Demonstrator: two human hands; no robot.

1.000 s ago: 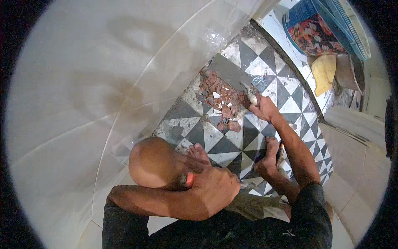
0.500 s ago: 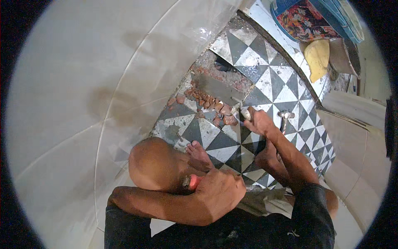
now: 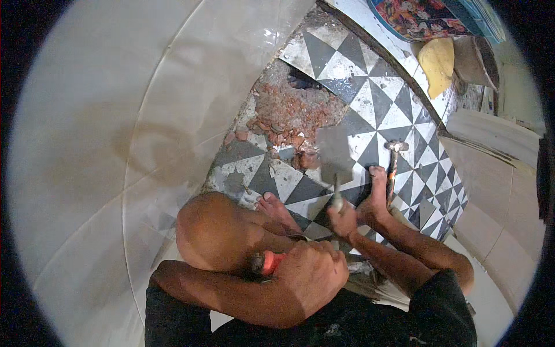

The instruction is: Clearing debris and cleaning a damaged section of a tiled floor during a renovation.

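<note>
My right hand [image 3: 345,220] is wrapped round the handle of a trowel [image 3: 334,151]. The flat grey blade points away from me, over the floor tiles at the right edge of the rubble. Close to my body, my left hand [image 3: 309,274] grips a red cylinder with a dark end [image 3: 269,263]; its kind is unclear, and most of it is hidden in my fist. Ahead, a broken patch of floor [image 3: 289,104] shows rough bed and loose reddish rubble [image 3: 283,132], with a dark hole [image 3: 303,80] at its far side.
A hammer [image 3: 395,159] lies on the black and white tiles [image 3: 373,104], right of my right foot [image 3: 376,196]. My left foot [image 3: 276,208] stands near the rubble. A pale wall [image 3: 104,133] rises at left. Far right are a blue container [image 3: 428,20] and a yellow piece [image 3: 436,66].
My right hand has drawn the trowel back toward me and turned it; its blade has left the broken patch, baring the rubble. My left hand keeps its grip, nearly still.
</note>
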